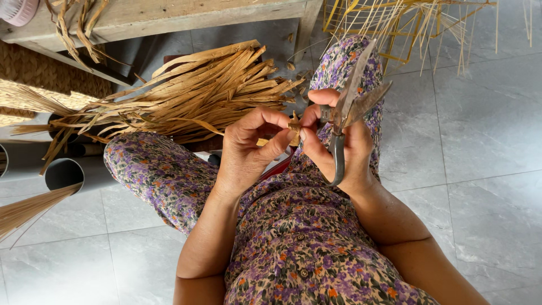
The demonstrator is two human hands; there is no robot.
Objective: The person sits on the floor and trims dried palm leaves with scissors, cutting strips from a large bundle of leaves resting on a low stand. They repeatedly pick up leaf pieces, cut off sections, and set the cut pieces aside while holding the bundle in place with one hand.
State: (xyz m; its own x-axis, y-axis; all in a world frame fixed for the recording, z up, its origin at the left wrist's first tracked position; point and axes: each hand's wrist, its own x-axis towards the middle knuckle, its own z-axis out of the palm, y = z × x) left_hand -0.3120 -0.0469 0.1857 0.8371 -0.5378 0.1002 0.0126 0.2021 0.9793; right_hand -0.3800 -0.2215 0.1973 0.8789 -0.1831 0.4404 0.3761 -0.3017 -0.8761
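My left hand (248,148) pinches a small tan piece of dried leaf (294,126) between thumb and fingers, above my lap. My right hand (339,148) touches the same piece with thumb and forefinger while holding metal scissors (345,116), their blades pointing up and slightly apart. Both hands sit close together over my floral-patterned legs.
A big bundle of dried leaf strips (203,93) lies on the floor beyond my left knee. A wooden bench (169,17) stands at the top. Grey tubes (62,172) lie at the left, a yellow wire frame with straw (406,28) at the top right, all on grey floor tiles (480,141).
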